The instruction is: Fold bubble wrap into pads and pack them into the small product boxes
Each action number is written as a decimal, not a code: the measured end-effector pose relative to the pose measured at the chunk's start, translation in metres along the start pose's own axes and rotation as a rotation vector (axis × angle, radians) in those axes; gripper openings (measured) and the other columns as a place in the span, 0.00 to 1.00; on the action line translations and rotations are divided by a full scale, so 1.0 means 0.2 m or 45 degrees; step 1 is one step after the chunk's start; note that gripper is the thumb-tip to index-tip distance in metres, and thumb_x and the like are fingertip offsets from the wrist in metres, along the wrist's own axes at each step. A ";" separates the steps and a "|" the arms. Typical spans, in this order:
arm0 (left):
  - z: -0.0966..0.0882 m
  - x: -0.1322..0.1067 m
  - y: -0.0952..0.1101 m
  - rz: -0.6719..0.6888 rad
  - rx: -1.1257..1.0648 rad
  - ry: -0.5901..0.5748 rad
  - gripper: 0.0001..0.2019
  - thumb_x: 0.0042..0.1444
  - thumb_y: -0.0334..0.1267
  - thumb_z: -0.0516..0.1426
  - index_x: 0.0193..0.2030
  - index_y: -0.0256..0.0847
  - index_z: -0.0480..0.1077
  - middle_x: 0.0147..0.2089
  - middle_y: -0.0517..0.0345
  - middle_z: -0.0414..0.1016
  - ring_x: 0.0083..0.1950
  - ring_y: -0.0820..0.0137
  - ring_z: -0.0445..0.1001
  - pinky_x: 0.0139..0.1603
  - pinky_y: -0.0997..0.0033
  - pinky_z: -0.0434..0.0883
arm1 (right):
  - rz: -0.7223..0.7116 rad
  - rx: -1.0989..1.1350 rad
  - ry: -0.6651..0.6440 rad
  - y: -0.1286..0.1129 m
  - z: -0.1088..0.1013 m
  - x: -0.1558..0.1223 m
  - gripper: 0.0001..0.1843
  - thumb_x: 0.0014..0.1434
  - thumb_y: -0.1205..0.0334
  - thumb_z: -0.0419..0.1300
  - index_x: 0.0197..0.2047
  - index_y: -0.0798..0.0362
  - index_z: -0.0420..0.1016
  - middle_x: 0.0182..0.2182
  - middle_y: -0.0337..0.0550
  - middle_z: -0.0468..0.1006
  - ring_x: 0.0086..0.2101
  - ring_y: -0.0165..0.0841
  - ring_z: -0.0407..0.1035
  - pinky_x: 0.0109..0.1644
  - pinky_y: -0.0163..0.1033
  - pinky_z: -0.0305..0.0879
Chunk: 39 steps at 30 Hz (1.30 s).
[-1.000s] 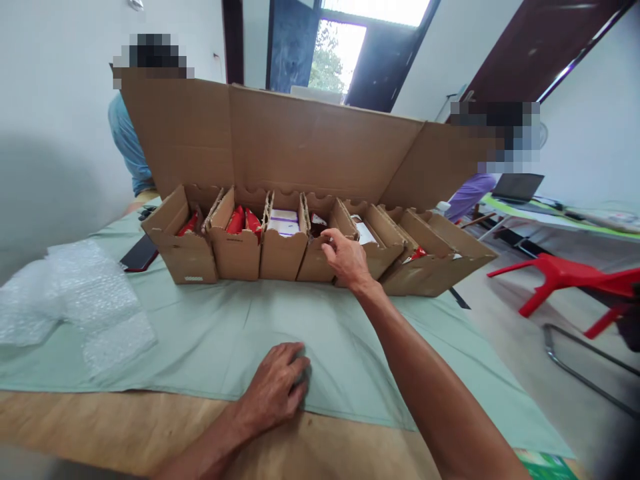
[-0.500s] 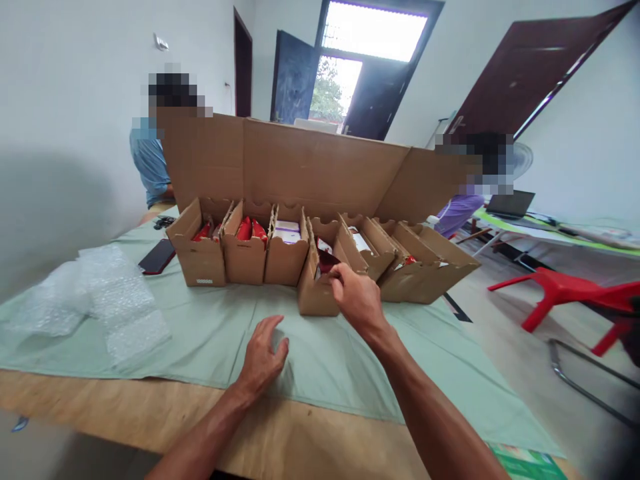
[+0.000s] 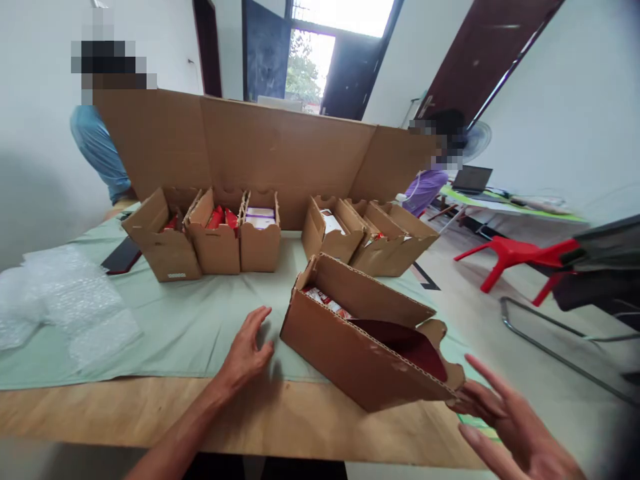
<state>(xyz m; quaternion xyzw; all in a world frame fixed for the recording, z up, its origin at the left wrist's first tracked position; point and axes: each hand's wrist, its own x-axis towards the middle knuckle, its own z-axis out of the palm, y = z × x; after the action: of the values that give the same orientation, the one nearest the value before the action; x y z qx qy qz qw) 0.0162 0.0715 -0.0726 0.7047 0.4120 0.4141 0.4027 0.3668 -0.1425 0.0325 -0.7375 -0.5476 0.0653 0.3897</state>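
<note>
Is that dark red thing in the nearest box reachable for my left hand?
Likely yes: the left hand seems empty, and the nearest box is open above the dark red thing, though the box wall intervenes.

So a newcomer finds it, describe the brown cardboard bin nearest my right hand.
Start at the tall brown cardboard screen, then the open brown cardboard bins before it. Nearer you, the narrow brown cardboard bin is alone, long side facing you, dark maroon item inside.

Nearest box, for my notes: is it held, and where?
Cannot tell: right hand seems to touch the box at its right end. Left hand holds nothing.
</note>
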 end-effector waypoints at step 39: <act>-1.05 -0.36 -0.15 -0.419 1.308 0.724 0.19 0.61 0.42 0.54 0.56 0.37 0.73 0.52 0.41 0.76 0.55 0.50 0.72 0.58 0.49 0.69 | 0.321 0.457 -0.197 -0.04 0.99 0.66 0.32 0.49 0.42 0.66 0.54 0.48 0.74 0.52 0.54 0.82 0.54 0.56 0.76 0.64 0.62 0.69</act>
<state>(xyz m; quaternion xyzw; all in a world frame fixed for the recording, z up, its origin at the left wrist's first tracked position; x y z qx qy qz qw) -0.2061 0.0631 -0.0479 0.5980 0.7538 0.2667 -0.0559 0.3083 0.0717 -0.0552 -0.7117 -0.4591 0.2660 0.4604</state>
